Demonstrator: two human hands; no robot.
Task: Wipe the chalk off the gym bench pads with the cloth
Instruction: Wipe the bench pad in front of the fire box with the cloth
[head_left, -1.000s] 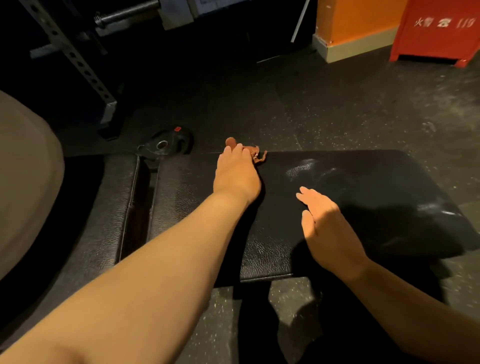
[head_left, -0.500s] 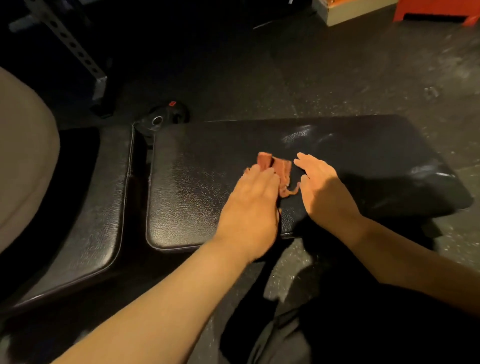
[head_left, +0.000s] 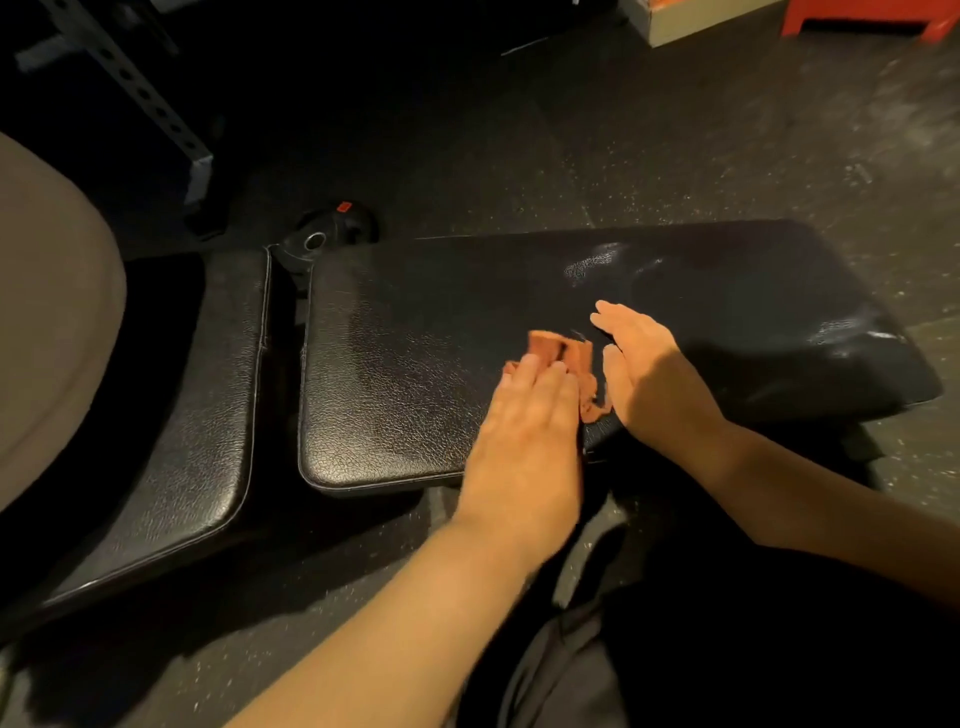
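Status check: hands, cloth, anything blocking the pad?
Left hand flat, pressing cloth onto pad. Right hand open beside cloth, holding nothing. Pale patch farther back on pad, chalk or glare unclear. Nothing blocking the wipe.

The person's left hand (head_left: 524, 415) and right hand (head_left: 654, 379) are bare, with plain skin on fingers, backs and wrists. The left forearm (head_left: 395, 613) is uncovered along all the length in view, and so is the right forearm (head_left: 810, 504). Below the arms shows a dark grey cloth garment (head_left: 561, 675), matte, with soft folds and a paler lit edge. To its right the clothing sinks into black shadow, so its colour and cut cannot be told.
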